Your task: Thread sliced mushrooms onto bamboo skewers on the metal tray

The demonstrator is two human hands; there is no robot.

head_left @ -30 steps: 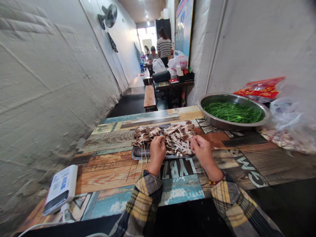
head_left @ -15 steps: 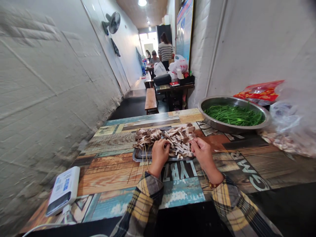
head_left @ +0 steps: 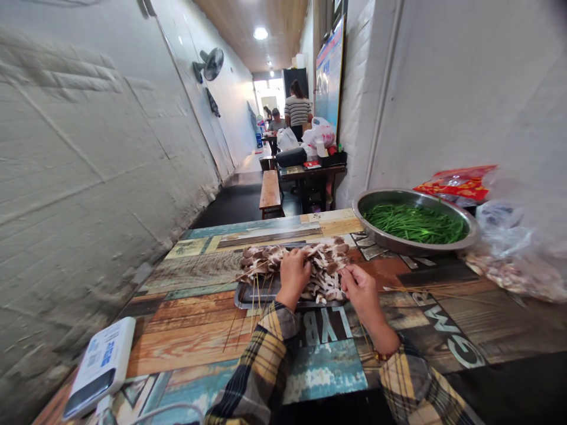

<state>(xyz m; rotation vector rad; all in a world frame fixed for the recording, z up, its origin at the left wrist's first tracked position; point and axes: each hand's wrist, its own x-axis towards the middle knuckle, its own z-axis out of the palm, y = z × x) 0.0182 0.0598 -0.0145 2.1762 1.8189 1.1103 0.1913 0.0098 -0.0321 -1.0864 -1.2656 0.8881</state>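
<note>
Torn oyster mushrooms (head_left: 328, 274), brown-capped with pale stems, lie heaped on a shallow metal tray (head_left: 243, 300). My left hand (head_left: 295, 276) reaches over the middle of the heap, its fingers curled down onto a mushroom and the tips partly hidden. At the tray's right edge my right hand (head_left: 361, 289) is closed in a pinch, with a mushroom piece by its fingertips. A thin bamboo skewer (head_left: 365, 335) runs down from beneath that hand. On the tray's left side, several skewers with mushrooms on them rest with their bare sticks (head_left: 253, 304) pointing out over the edge.
A steel basin (head_left: 472, 233) of green chives stands to the right, beside plastic bags (head_left: 509, 230). A white power-bank-like device (head_left: 100, 366) with a cable lies at the left front. Beyond the table (head_left: 177, 321) are a bench (head_left: 270, 189), another table and several people.
My left hand has shifted from the near edge of the heap further into the mushrooms. My right hand stays pinched at the tray's right side. The view has tilted up slightly.
</note>
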